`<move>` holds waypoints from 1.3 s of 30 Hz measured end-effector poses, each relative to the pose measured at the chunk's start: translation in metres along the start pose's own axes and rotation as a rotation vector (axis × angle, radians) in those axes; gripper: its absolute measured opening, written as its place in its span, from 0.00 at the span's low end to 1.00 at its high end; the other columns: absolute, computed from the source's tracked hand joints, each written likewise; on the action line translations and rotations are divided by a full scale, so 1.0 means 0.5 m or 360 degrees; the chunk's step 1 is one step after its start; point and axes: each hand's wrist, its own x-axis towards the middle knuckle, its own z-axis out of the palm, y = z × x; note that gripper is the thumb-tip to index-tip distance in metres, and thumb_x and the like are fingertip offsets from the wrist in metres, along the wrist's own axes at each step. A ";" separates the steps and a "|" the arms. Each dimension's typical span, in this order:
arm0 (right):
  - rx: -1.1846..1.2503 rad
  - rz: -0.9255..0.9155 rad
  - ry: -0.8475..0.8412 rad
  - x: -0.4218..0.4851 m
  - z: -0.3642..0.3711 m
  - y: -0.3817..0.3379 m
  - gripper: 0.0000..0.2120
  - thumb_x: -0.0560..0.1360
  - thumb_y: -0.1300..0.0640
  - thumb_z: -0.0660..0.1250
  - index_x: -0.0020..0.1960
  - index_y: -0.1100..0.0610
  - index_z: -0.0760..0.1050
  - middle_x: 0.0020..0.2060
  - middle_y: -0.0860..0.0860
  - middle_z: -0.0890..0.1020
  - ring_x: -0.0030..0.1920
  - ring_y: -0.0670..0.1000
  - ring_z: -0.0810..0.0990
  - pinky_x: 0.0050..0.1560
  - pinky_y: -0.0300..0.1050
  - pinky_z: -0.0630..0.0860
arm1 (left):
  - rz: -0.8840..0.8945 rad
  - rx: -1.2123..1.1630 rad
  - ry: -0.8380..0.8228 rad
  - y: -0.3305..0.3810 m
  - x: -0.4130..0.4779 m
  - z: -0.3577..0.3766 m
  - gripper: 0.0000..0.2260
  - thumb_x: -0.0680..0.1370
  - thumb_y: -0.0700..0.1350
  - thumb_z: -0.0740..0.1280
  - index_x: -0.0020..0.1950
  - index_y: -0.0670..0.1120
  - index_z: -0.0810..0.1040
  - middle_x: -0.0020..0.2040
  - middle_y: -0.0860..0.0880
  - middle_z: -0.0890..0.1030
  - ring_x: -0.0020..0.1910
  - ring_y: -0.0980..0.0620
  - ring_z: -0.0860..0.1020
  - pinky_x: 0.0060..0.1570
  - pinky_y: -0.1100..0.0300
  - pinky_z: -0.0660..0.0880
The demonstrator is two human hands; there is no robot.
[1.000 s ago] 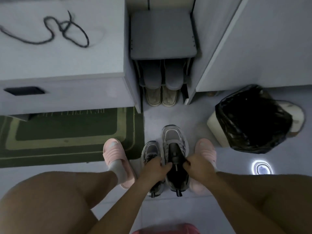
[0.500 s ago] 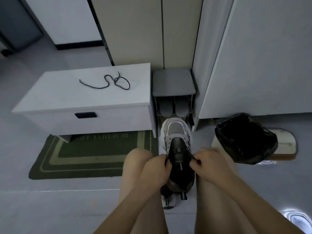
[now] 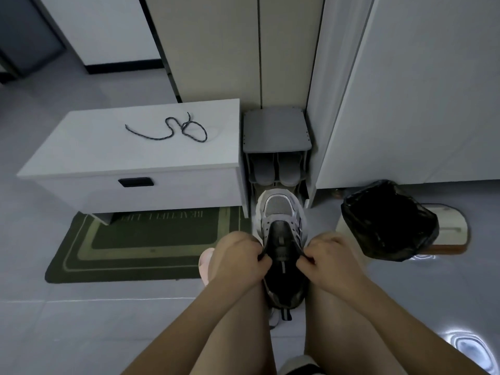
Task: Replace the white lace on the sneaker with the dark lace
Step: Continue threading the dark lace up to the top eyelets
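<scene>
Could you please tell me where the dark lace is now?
In the head view, the dark lace lies looped on the white bench, upper left, beside the grey shoe rack.

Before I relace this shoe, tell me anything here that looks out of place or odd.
Only the dark lace stands out: it lies loose in a looped tangle on the white bench, apart from the sneaker gripped by the left hand and right hand. Nothing looks spilled or broken.
</scene>
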 end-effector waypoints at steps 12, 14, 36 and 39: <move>0.0007 0.0034 -0.0272 0.052 0.009 0.031 0.23 0.68 0.37 0.54 0.26 0.54 0.65 0.24 0.48 0.72 0.28 0.46 0.71 0.35 0.44 0.72 | 0.0079 -0.0206 -0.0303 0.009 0.026 -0.073 0.24 0.71 0.64 0.58 0.26 0.46 0.70 0.29 0.46 0.75 0.31 0.49 0.74 0.36 0.53 0.74; 0.0245 0.0104 -0.0241 0.084 -0.016 0.027 0.24 0.71 0.36 0.56 0.29 0.55 0.70 0.25 0.50 0.73 0.28 0.46 0.72 0.33 0.44 0.71 | -0.0165 -0.0497 -0.0260 0.000 0.049 -0.113 0.19 0.75 0.61 0.64 0.36 0.47 0.80 0.31 0.48 0.80 0.29 0.53 0.77 0.36 0.58 0.74; 0.0820 0.0202 -0.0306 0.736 0.086 -0.093 0.17 0.76 0.49 0.63 0.62 0.54 0.73 0.49 0.51 0.79 0.45 0.50 0.79 0.43 0.41 0.72 | -0.1046 -0.1955 0.0374 -0.307 0.633 -0.217 0.23 0.76 0.36 0.64 0.70 0.38 0.63 0.53 0.41 0.75 0.34 0.52 0.78 0.30 0.60 0.73; 0.0875 0.0210 -0.0287 0.718 0.094 -0.060 0.16 0.76 0.51 0.64 0.63 0.54 0.73 0.48 0.49 0.78 0.45 0.48 0.78 0.45 0.39 0.71 | -0.0959 -0.2026 0.0190 -0.290 0.646 -0.195 0.23 0.76 0.42 0.66 0.68 0.37 0.65 0.51 0.43 0.76 0.32 0.53 0.76 0.26 0.62 0.68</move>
